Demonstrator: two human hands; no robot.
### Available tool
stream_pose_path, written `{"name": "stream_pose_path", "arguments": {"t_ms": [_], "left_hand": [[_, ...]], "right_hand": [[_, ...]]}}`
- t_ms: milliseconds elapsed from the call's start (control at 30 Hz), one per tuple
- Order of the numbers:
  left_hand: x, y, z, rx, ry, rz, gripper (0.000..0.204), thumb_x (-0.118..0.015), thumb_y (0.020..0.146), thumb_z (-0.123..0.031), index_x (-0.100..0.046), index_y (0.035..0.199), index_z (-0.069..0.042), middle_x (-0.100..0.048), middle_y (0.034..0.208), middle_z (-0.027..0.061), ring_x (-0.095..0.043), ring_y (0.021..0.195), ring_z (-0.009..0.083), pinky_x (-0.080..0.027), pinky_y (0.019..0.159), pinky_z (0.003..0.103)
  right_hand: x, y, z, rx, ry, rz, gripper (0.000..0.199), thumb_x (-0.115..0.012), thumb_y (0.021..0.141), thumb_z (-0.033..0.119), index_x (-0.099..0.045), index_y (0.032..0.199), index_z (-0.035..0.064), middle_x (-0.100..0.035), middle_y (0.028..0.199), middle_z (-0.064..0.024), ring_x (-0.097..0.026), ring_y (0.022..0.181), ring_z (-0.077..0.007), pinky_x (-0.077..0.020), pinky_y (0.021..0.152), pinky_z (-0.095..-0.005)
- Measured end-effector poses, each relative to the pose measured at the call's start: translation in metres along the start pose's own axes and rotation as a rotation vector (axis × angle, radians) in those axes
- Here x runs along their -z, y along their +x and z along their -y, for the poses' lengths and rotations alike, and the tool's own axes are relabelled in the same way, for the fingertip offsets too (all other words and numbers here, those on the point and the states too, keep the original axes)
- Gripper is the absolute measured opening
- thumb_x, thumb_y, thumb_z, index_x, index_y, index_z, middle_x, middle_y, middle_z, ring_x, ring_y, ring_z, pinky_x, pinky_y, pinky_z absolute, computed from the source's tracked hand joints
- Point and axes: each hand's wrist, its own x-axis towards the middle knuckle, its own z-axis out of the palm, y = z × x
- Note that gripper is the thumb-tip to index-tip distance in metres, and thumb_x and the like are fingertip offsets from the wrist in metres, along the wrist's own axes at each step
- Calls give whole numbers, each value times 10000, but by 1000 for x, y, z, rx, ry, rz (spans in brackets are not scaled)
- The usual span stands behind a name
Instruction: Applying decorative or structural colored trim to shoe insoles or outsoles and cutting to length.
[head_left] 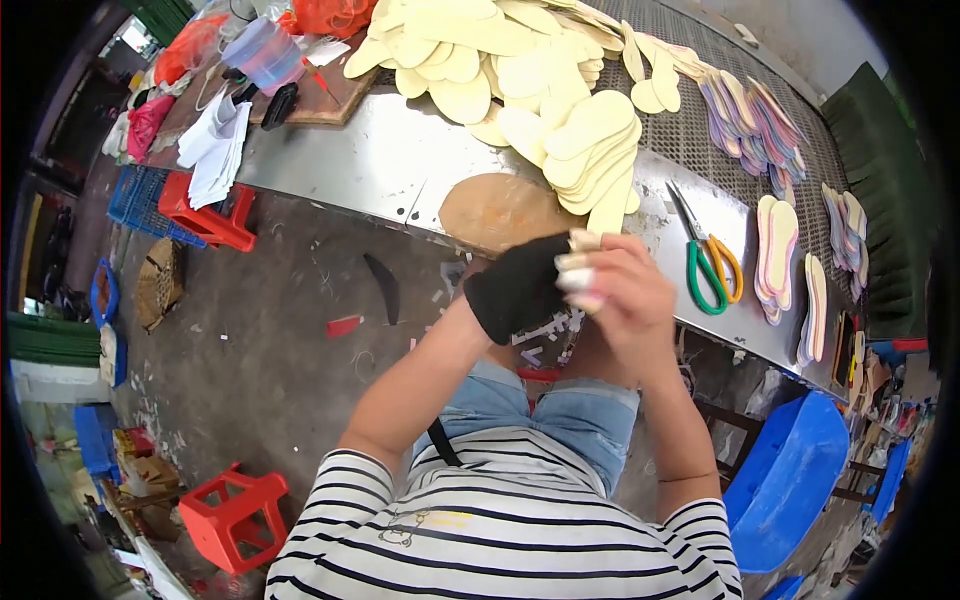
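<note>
My left hand, in a black fingerless glove, meets my bare right hand just off the table's front edge. The fingers of both are bent and pressed together; anything pinched between them is too small or hidden to make out. Something white wraps a fingertip of the right hand. Right behind the hands, a fanned stack of pale yellow insoles reaches toward the edge, one narrow end close to my fingers. A brown oval board lies beside the left hand. Scissors with green and orange handles rest right of my right hand.
A big heap of pale insoles covers the table's far middle. Bundled insoles lie at the right. White cloths hang over the left edge. Red stools and a blue tub stand on the floor, which has scraps.
</note>
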Motion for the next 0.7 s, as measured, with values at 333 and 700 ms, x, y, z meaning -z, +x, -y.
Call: {"name": "stream_pose_path", "arguments": {"t_ms": [333,700], "left_hand": [[68,107,-43,-279,1564,-550,336,-671,732,-292,-584,951,-53,-641,932,142,-612,888,317,-480,785,389],[48,157,-70,175,1160,-258,249,-678,716,-195,-613,888,-26,-650,844,120,-650,742,210,-506,632,330]], "right_hand": [[-8,13,-91,-549,208,-270,192,-661,762,85,-539,882,-2,-619,746,-115,-617,693,-195,-469,635,-310],[-43,25,-83,-214,-342,-37,232,-607,684,-9,-545,907,15,-581,906,-132,-563,856,-341,-466,714,-422]]}}
